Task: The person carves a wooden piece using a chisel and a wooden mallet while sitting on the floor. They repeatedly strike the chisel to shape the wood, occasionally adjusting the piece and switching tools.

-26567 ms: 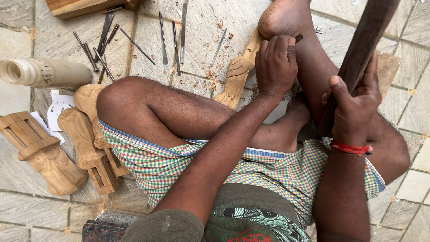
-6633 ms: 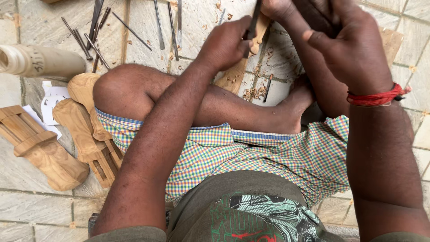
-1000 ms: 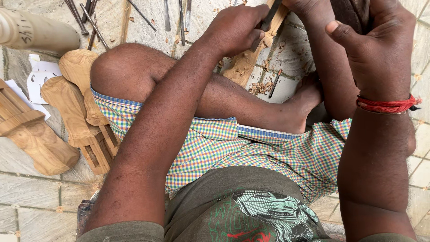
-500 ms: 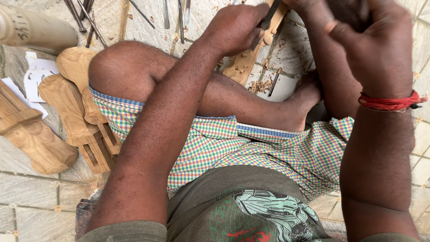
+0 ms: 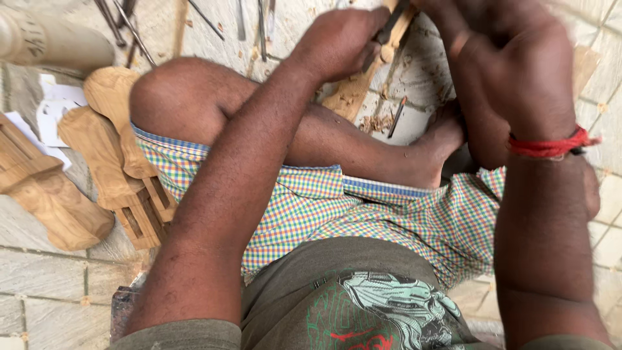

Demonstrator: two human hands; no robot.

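I sit cross-legged on a stone floor. My left hand (image 5: 340,39) grips a dark chisel (image 5: 392,23) whose tip rests on a pale wooden carving (image 5: 353,97) lying in front of my shin. My right hand (image 5: 512,71), with a red thread at the wrist, is raised at the top right in a closed, motion-blurred fist. The dark wooden mallet seen in it earlier is hidden behind the fingers and the frame edge. A small tool (image 5: 396,116) lies on the floor by my foot.
Several carved wooden pieces (image 5: 110,162) lie by my left knee, another (image 5: 45,194) further left. A pale wooden cylinder (image 5: 52,42) lies at the top left, near several metal chisels (image 5: 123,26) and paper scraps (image 5: 55,116). Wood chips litter the floor.
My right hand has shifted a little left and is now blurred with motion. My left hand stays on the chisel against the carving.
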